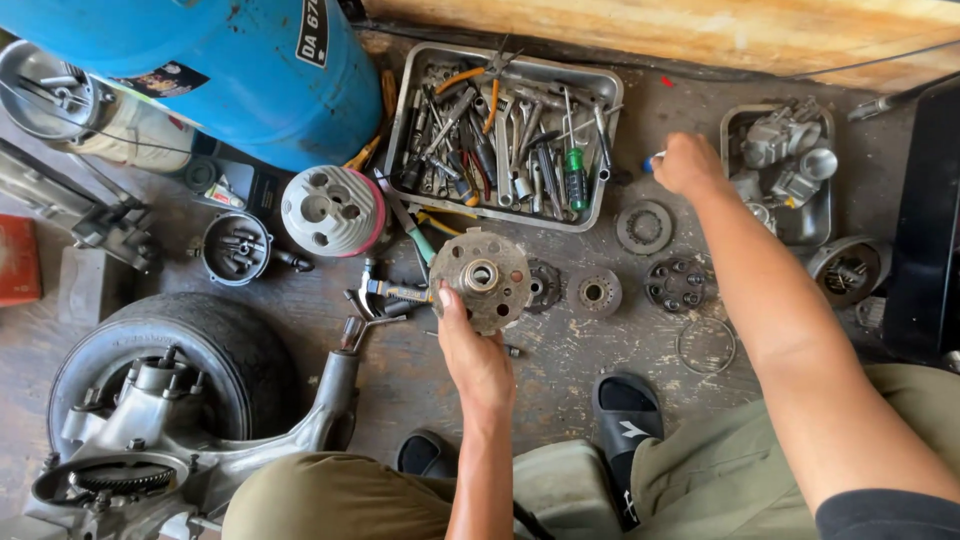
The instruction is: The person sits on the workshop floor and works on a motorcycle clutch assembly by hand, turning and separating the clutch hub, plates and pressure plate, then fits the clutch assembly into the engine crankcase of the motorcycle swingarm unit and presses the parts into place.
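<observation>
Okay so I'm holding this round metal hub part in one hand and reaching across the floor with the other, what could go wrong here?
1. The left hand holds the round hub only by its lower edge; it may slip and drop onto the small gear parts beneath.
2. The right hand reaches between the tool tray and the parts tray; the forearm could sweep loose pieces.
3. The thin ring lies by the sandalled foot and could get kicked or stepped on.

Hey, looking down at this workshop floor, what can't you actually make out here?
- Small blue-tipped object in the right hand: fist covers most of it, head view.
- Round metal hub held by the left hand: its underside faces away.
- Tool tray: the piled tools overlap, too tangled to separate.
- Blue cylinder: cut off by the top edge.
- Engine casing beside the tyre: cropped at the bottom edge.
</observation>
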